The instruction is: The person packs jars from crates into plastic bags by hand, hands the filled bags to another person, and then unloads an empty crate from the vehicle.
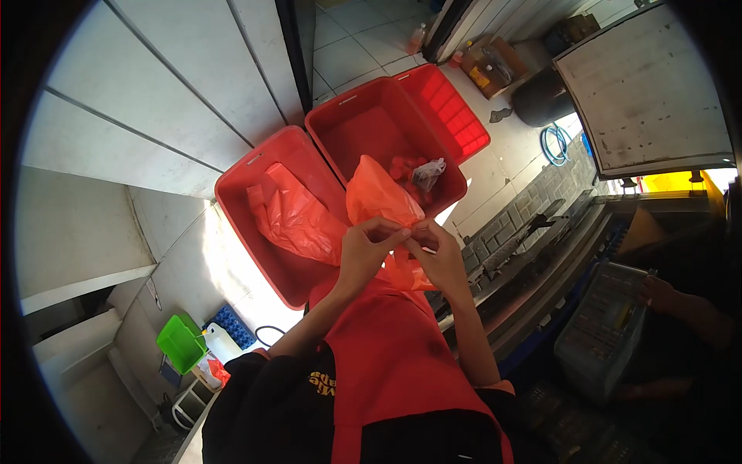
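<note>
My left hand (pixel 363 251) and my right hand (pixel 437 251) meet in front of my red apron, fingertips pinched together on an orange plastic bag (pixel 377 193). The bag's puffed-out part stands above my fingers, and loose plastic hangs below them. What is inside the bag I cannot make out. Just beyond my hands are two red tubs. The left tub (pixel 232 193) has another orange plastic bag (pixel 290 213) lying in it. Small red items and a clear plastic bag (pixel 427 174) lie in the right tub (pixel 328 116).
A red slatted crate (pixel 456 108) adjoins the tubs at the back. To the right, a person's hand (pixel 658 294) is on a clear plastic container (pixel 599 325) near a metal-edged counter. A green basket (pixel 180 344) and a white jug (pixel 222 342) stand at lower left.
</note>
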{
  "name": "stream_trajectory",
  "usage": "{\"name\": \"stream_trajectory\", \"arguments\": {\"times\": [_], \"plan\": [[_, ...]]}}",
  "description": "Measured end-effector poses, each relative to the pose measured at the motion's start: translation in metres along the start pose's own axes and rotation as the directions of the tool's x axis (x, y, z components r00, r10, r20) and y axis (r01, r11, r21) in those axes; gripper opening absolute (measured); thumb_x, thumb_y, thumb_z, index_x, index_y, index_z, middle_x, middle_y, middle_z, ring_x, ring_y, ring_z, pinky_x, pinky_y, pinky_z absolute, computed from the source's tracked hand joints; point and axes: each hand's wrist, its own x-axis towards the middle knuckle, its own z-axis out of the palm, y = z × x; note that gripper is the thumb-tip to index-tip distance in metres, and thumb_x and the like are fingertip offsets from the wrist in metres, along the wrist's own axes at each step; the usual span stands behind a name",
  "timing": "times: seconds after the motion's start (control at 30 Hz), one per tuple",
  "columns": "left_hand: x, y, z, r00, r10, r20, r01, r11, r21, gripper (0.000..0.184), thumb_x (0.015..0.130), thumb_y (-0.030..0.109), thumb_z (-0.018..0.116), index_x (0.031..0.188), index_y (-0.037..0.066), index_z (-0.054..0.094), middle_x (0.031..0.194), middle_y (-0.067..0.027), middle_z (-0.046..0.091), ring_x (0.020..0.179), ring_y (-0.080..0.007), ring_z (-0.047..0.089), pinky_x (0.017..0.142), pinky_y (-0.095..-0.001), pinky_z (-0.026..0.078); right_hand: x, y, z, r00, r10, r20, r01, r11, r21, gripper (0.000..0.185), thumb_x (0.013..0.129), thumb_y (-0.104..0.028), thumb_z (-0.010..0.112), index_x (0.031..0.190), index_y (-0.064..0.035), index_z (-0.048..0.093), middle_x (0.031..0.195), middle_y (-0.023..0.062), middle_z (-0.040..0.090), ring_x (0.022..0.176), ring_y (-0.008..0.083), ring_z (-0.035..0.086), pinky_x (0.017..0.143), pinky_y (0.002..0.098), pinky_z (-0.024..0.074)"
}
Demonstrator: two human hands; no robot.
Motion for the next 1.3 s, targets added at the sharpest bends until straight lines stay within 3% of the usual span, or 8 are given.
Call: {"name": "stream_trajectory", "arguments": {"times": [0.53,0.63,0.7,0.9,1.0,1.13,1.2,1.3], "plan": [[0.01,-0.001,-0.012,0.992,-0.05,0.113,0.068,0.985,-0.161,0.018,0.088,0.017,0.078,0.093,0.001,0.071,0.077,-0.0016,0.07,0.072,-0.0056,0.063,0.065,-0.0229,0.049,-0.015,0.032,-0.011,0.975,0.141,0.174,-0.224,0.653,0.724,0.019,0.098,-0.012,0.063,0.114,-0.0014,0.061,0.106,0.0097,0.067,0.095,0.015,0.066,0.085,0.0298,0.0554],[0.013,0.0,-0.024,0.997,0.029,0.078,-0.028,1.0,-0.007,0.015,0.087,0.016,0.077,0.091,0.003,0.07,0.078,-0.0035,0.07,0.068,-0.0102,0.063,0.061,-0.0258,0.049,-0.014,0.044,-0.017,0.99,0.13,0.056,-0.134,0.727,0.673,0.02,0.102,-0.014,0.057,0.116,-0.0013,0.059,0.106,0.0081,0.065,0.099,0.0171,0.065,0.088,0.0326,0.0552],[0.013,-0.004,-0.031,0.736,0.648,0.195,-0.582,0.459,0.671,0.012,0.087,0.014,0.073,0.091,0.005,0.065,0.078,-0.0057,0.068,0.063,-0.019,0.063,0.058,-0.0325,0.05,-0.017,0.04,-0.024,0.991,0.116,-0.066,-0.051,0.786,0.617,0.022,0.105,-0.018,0.051,0.118,-0.0014,0.057,0.107,0.0066,0.062,0.101,0.0197,0.064,0.09,0.037,0.055],[0.03,-0.034,-0.066,0.799,0.595,0.089,-0.302,0.268,0.915,0.01,0.084,0.005,0.063,0.088,0.006,0.054,0.074,-0.0114,0.062,0.064,-0.0307,0.062,0.058,-0.047,0.048,-0.02,0.047,-0.052,0.951,0.194,-0.239,0.108,0.517,0.849,0.02,0.106,-0.021,0.048,0.108,-0.0033,0.056,0.099,0.0061,0.061,0.093,0.0183,0.062,0.083,0.0363,0.0545],[0.058,-0.071,-0.119,0.865,0.488,-0.121,-0.141,0.468,0.872,0.013,0.083,0.003,0.063,0.088,0.006,0.051,0.071,-0.0121,0.06,0.061,-0.0331,0.06,0.056,-0.0447,0.046,-0.023,0.064,-0.08,0.933,0.146,-0.33,0.253,0.387,0.887,0.022,0.108,-0.023,0.045,0.098,-0.0064,0.055,0.085,0.0009,0.056,0.079,0.0132,0.058,0.074,0.0327,0.0516],[0.078,-0.094,-0.169,0.991,0.053,-0.122,0.02,0.846,0.533,0.016,0.082,0.005,0.067,0.087,0.006,0.051,0.077,-0.0057,0.058,0.064,-0.0226,0.056,0.058,-0.0353,0.045,-0.037,0.054,-0.087,0.764,0.166,-0.623,0.168,0.882,0.44,0.023,0.108,-0.023,0.043,0.095,-0.0074,0.053,0.078,0.0001,0.051,0.067,0.0143,0.052,0.06,0.0345,0.0457],[0.059,-0.025,-0.127,0.993,0.106,-0.059,-0.096,0.983,0.158,0.02,0.078,0.007,0.072,0.088,0.006,0.054,0.099,-0.006,0.056,0.086,-0.0195,0.053,0.074,-0.0349,0.046,-0.039,0.056,-0.093,0.571,-0.373,-0.731,0.147,0.923,-0.356,0.026,0.109,-0.025,0.041,0.098,-0.0036,0.051,0.075,0.0076,0.053,0.063,0.0214,0.053,0.059,0.0391,0.045],[0.03,0.016,-0.058,0.752,0.525,0.398,-0.649,0.489,0.583,0.025,0.081,0.014,0.07,0.1,0.007,0.056,0.118,-0.009,0.05,0.111,-0.0251,0.048,0.092,-0.0408,0.041,-0.046,0.024,-0.067,0.765,-0.275,-0.582,0.171,0.958,-0.229,0.021,0.108,-0.022,0.04,0.106,-0.0032,0.048,0.078,0.0192,0.059,0.073,0.0363,0.064,0.067,0.0414,0.0478]]}}
